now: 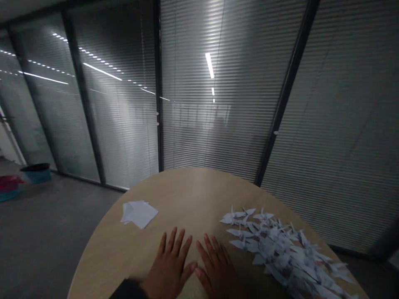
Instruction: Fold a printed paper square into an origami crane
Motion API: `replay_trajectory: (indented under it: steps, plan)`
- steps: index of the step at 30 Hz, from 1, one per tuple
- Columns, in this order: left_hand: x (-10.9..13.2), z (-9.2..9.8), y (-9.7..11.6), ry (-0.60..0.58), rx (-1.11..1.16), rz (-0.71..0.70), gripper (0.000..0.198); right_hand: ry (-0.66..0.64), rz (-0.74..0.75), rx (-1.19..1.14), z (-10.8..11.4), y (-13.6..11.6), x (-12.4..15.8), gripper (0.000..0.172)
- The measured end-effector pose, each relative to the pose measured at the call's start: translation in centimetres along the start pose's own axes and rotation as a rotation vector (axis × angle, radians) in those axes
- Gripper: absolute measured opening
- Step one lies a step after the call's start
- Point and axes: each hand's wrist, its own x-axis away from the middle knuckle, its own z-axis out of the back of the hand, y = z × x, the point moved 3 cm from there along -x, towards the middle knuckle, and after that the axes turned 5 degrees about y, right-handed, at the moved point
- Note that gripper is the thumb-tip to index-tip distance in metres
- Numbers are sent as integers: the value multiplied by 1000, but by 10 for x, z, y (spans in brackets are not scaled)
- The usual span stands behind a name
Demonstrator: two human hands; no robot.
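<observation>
Folded paper cranes (268, 245) heaped on the right of the round table (193, 191).
Beside them, the right hand (216, 263) and left hand (170, 265) lie palms down, fingers spread and released; paper sheets (141, 214) sit beyond. Leftward on the floor: blue bucket (40, 176), red-and-blue tub (8, 183), contents unclear.

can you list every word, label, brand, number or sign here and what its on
No readable text: none shows on the paper sheets, paper birds, table or blinds.
Any marking on the floor bins is too small and dim to read.
</observation>
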Motion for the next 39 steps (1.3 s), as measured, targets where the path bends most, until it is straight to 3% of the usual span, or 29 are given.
replay_trajectory:
  steps: [5,9,17,20,23,32,39]
  plan:
    - [-2,1,-4,37,22,-19,59,-5,0,-39,2,2,-1,51]
    - [-8,1,-20,147,12,20,48,-25,-13,-56,6,4,-1,49]
    - [-19,8,-93,417,-149,263,42,24,-38,-124,10,5,-1,44]
    - [-16,11,-122,386,-169,369,42,20,-48,-130,13,4,-3,44]
    - [-12,14,-137,345,-152,397,42,23,-64,-130,13,3,-4,43]
    - [-9,20,-138,257,-84,459,38,63,-33,-121,19,5,-6,43]
    - [-6,24,-138,270,-39,480,37,74,-22,-93,22,4,-7,41]
